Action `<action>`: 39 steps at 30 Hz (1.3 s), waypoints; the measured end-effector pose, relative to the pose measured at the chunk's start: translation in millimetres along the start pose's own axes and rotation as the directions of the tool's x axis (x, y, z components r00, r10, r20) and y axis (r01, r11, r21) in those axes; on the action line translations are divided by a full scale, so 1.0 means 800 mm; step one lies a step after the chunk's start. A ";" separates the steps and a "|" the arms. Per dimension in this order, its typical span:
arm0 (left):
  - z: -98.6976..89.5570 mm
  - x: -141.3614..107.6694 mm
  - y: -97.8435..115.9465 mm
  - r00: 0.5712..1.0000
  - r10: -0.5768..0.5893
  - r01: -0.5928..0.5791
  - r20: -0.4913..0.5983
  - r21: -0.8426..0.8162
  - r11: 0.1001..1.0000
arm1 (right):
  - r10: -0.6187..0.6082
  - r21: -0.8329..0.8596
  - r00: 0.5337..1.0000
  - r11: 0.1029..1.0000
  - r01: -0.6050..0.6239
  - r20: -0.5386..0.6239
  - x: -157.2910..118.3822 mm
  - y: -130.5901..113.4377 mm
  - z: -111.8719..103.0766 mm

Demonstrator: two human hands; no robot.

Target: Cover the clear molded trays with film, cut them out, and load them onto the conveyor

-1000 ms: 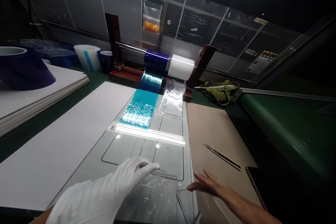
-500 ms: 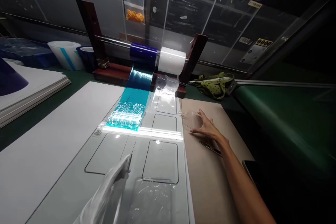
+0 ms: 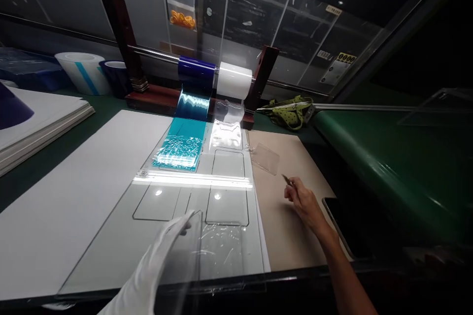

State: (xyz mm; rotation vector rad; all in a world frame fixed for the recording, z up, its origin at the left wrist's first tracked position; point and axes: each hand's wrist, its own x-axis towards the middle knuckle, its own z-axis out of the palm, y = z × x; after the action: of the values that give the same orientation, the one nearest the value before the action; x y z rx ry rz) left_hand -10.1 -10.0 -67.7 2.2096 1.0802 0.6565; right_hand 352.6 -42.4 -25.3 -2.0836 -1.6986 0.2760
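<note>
My left hand (image 3: 157,251), in a white glove, is closed on a clear plastic sheet (image 3: 185,258), tilted up above the glass plate. Bare, my right hand (image 3: 301,202) pinches a slim pointed tool (image 3: 287,180) over the brown board; its tip points up and left, and its exact kind is unclear. Just beyond that tip, a small clear rectangular piece (image 3: 265,158) lies on the board. The glass plate (image 3: 111,236) shows black-outlined rectangles. Teal film (image 3: 185,130) and clear film (image 3: 227,133) run onto it, and a clear film strip (image 3: 221,251) lies at its near end.
Behind the plate, a dark red stand (image 3: 153,98) carries a blue roll (image 3: 195,70) and a white roll (image 3: 235,80). A phone (image 3: 338,221) lies right of the brown board (image 3: 281,236). A green pouch (image 3: 290,112) sits behind; stacked sheets (image 3: 48,123) are left.
My right hand has left the small clear piece, moved nearer me and picked up the slim tool from the board. The left hand, still holding the sheet, appears slightly further right.
</note>
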 end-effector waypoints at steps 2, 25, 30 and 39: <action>-0.005 -0.010 0.013 0.999 -0.011 0.014 -0.038 0.065 0.998 | 0.001 0.137 1.000 0.991 -0.002 0.007 -0.034 -0.042 -0.006; 0.001 -0.033 0.066 0.979 0.163 -0.167 0.118 0.020 0.986 | 0.025 0.575 0.947 0.789 -0.215 0.321 -0.189 -0.199 0.012; 0.001 -0.019 0.080 0.965 0.220 -0.233 0.142 0.079 0.969 | 0.009 0.610 0.975 0.779 -0.145 0.220 -0.195 -0.187 0.020; 0.029 0.019 0.092 0.892 0.421 -0.427 0.163 0.002 0.904 | 0.110 0.610 0.990 0.779 -0.141 0.088 -0.221 -0.117 0.053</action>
State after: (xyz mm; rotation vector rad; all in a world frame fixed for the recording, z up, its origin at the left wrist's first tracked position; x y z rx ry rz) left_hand 52.5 -40.9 -30.9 2.5087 0.5306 0.6274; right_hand 212.4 -190.3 -41.1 -1.6901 -1.2512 0.8140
